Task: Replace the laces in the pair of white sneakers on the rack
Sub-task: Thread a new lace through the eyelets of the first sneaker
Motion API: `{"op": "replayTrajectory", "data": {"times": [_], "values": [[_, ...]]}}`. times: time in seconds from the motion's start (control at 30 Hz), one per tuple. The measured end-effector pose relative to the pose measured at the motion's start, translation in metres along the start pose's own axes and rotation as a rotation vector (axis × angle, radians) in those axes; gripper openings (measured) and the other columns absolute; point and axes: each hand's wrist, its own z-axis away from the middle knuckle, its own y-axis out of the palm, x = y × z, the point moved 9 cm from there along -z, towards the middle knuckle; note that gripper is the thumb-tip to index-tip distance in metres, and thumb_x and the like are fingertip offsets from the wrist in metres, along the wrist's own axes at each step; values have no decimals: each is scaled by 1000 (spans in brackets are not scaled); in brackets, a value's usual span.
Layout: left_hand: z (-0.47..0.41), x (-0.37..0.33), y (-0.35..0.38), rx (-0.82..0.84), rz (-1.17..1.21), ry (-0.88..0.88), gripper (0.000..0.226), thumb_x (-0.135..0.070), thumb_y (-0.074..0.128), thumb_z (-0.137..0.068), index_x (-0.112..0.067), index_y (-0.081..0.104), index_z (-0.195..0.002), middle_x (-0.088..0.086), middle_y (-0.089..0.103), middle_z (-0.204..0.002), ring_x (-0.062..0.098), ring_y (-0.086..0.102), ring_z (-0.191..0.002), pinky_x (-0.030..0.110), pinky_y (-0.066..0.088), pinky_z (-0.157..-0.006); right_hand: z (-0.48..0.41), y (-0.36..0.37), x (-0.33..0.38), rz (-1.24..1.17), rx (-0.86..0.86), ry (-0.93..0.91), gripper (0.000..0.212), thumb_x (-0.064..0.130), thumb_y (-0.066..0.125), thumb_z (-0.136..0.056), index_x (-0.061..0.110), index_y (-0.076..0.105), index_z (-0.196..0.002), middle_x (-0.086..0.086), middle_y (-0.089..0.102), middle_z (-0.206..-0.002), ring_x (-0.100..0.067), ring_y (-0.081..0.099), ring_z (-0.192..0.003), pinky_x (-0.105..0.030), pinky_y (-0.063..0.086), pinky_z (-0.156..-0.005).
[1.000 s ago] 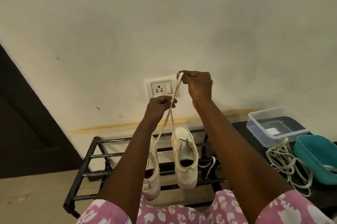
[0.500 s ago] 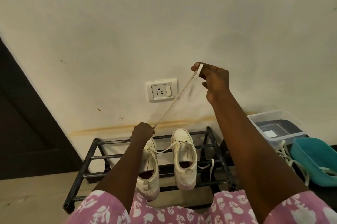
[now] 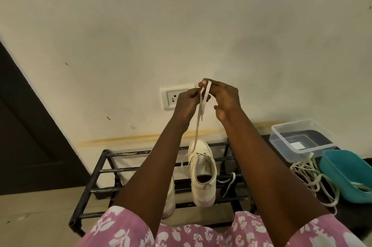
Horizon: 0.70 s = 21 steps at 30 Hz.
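your left hand [image 3: 186, 104] pinches the lace [image 3: 198, 126] above the rack [image 3: 96, 170] | your right hand [image 3: 223, 98] pinches its top end, touching the left | lace runs down to the right sneaker [image 3: 202, 172] on the rack | left sneaker [image 3: 169, 200] on the rack, half hidden by your arm

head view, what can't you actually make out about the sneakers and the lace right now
All in the head view:
- left sneaker: mostly hidden behind the left forearm, so its lacing cannot be told.
- lace: its top end is buried between the left hand and right hand.
- teal tub: cut off by the right edge.
- rack: its front is hidden by the arms and pink clothing.
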Motion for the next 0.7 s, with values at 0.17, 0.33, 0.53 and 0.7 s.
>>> {"op": "replayTrajectory", "data": {"times": [0.17,0.33,0.53,0.7], "values": [[6,10,-4,-11,105,-47,24,-19,46,-98,-8,67,-94,4,64,-74,14,62,-69,27,51,-80,2,-6,-9,-21,-27,17,9,5,70,-80,8,72,-88,2,70,-75,3,64,-58,-17,39,-50],[7,12,-12,-15,-242,7,20,-15,51,-95,-9,67,-86,-2,59,-65,11,52,-64,26,44,-73,-1,-19,-21,-48,-70,44,10,7,68,-81,16,72,-81,3,71,-77,3,62,-53,-21,39,-54],[2,46,-38,-21,-571,-52,21,-17,49,-96,-9,67,-90,-3,60,-72,4,49,-65,16,36,-60,-9,-52,-46,-65,-163,98,6,7,72,-80,12,70,-78,-1,62,-72,-9,47,-61,-20,33,-51],[2,78,-58,-24,-718,-111,19,-9,48,-94,-13,65,-85,2,62,-80,13,51,-75,7,35,-52,-12,-69,-71,-154,-154,126,9,-4,69,-79,5,68,-77,-5,62,-65,-12,54,-57,-18,46,-49]]}}
